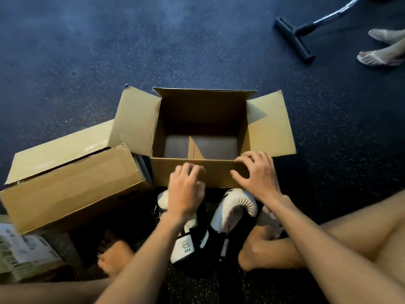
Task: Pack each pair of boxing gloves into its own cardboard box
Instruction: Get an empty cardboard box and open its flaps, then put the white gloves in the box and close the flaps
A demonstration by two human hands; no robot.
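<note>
An open cardboard box [271, 126] stands on the floor in front of me, its four flaps spread out and its inside bare. My right hand [256, 174] rests with spread fingers on the folded-down near flap. My left hand [186, 189] hovers over the same flap with loosely curled fingers and nothing in it. Between my crossed legs lies a pair of white and black boxing gloves: the right glove [235, 208] is in plain sight, the left glove [186, 244] is partly hidden under my left wrist.
A second cardboard box [70, 187] with its flaps folded shut sits at the left, touching the open one. Printed packaging [24, 257] lies at the lower left. Another person's sandalled feet [381, 51] and a black floor tool [293, 38] are at the far right.
</note>
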